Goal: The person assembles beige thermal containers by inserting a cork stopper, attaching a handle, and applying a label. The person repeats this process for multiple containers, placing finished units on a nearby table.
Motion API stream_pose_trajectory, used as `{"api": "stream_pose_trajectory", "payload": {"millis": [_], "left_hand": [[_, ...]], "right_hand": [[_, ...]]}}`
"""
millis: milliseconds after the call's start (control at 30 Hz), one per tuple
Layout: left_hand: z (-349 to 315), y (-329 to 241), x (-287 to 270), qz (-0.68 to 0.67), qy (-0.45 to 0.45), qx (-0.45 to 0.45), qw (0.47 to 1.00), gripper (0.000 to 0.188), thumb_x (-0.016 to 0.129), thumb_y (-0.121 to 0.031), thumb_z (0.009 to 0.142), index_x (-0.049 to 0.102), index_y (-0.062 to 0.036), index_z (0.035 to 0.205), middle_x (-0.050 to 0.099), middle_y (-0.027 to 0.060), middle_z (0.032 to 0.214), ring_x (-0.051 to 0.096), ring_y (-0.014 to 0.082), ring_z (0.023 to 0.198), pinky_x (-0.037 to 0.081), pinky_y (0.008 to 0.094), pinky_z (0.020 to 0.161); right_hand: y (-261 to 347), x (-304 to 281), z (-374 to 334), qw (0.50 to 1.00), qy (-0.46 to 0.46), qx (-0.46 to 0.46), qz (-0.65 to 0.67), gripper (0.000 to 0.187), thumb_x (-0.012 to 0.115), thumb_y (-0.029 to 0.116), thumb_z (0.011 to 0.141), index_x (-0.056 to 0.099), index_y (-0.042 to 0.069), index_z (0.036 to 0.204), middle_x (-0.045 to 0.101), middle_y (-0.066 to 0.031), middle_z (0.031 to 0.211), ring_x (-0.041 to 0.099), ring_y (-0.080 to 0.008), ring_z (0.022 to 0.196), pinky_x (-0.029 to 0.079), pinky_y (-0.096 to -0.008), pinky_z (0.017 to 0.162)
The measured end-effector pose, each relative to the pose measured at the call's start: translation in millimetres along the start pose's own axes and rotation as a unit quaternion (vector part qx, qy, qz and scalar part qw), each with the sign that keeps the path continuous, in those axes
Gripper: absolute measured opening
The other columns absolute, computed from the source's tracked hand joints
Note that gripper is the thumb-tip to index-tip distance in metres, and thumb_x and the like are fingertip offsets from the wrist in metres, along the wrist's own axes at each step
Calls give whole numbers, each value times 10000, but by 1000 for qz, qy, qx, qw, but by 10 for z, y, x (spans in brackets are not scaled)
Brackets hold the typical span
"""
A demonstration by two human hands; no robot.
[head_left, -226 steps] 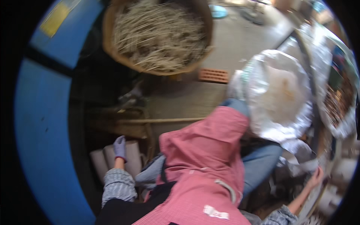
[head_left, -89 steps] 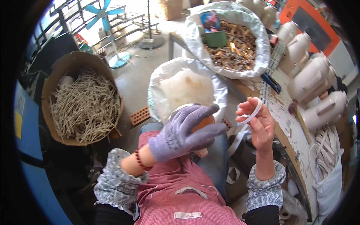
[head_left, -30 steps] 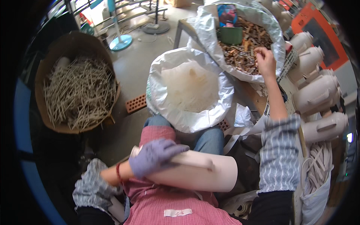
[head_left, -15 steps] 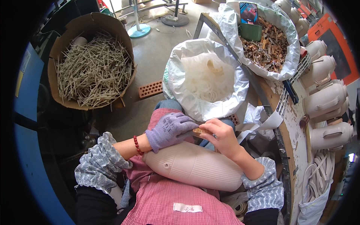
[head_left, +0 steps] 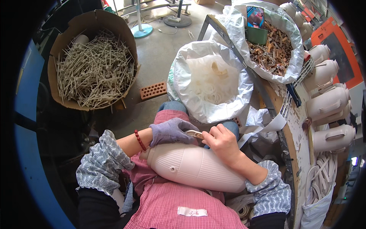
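A pale ribbed jug body [head_left: 194,168] lies on its side across my lap, a small round fitting showing on its surface. My left hand [head_left: 171,131], in a purple glove, rests over its far side, fingers curled around a pale curved piece [head_left: 195,134] with a brownish-gold spot on it. Whether this piece is joined to the jug body is hidden. My bare right hand [head_left: 223,143] is closed against the right end of the piece, thumb and fingers together. What lies inside its grip cannot be made out.
A cardboard box [head_left: 55,82] of thin pale sticks stands at left. Ahead is a white sack [head_left: 179,82] of translucent rings. Another sack [head_left: 295,57] holds brown pieces, with a phone [head_left: 255,17] above them. Finished-looking jugs [head_left: 331,137] line the worn bench [head_left: 301,152] at right.
My left hand has turned and curled its fingers, and the pale piece now shows between my hands. My right hand has shifted slightly, its fingers closing further. The jug body has rolled slightly.
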State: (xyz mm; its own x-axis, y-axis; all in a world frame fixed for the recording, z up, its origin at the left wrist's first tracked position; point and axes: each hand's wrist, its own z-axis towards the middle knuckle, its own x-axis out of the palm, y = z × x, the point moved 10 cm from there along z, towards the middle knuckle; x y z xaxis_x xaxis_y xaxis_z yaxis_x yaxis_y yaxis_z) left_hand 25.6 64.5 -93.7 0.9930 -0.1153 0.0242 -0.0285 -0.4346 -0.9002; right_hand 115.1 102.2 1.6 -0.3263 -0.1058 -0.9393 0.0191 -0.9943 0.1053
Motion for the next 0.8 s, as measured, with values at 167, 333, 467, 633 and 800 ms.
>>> {"api": "stream_pose_trajectory", "payload": {"millis": [167,333,467,633,800], "left_hand": [[77,104,-26,3,11,-18,1000,483,736,-246,802,639,-56,1235,684,72,1070,607,135,950,483,270,854],[173,129,-31,10,8,-59,998,388,717,-334,852,690,-34,1098,667,39,858,572,96,718,468,252,632],[238,81,1,7,-18,-52,998,382,726,-383,847,700,-28,985,667,14,792,526,68,576,422,231,505],[54,-587,149,36,20,16,999,400,760,-307,819,662,-11,1070,678,84,938,625,140,870,510,307,777],[-417,-1198,292,337,-38,385,858,388,804,-367,713,698,-145,1013,634,57,820,615,252,766,496,360,703]], "right_hand": [[13,47,-5,999,-8,-35,-5,152,648,161,748,593,50,836,489,-52,765,533,-210,765,475,-308,642],[-4,130,45,999,8,-46,14,118,631,143,767,538,75,739,489,-62,752,534,-216,761,475,-309,653],[-869,-253,361,995,-32,13,98,66,654,155,773,669,93,788,633,-99,786,619,-268,765,510,-384,708],[-3583,-1342,338,885,-301,353,-34,208,597,228,877,730,73,914,697,-166,899,657,-323,809,512,-425,734],[-4361,-1147,683,815,-190,508,-203,229,642,329,819,754,143,890,717,-125,927,662,-335,883,523,-437,800]]}}
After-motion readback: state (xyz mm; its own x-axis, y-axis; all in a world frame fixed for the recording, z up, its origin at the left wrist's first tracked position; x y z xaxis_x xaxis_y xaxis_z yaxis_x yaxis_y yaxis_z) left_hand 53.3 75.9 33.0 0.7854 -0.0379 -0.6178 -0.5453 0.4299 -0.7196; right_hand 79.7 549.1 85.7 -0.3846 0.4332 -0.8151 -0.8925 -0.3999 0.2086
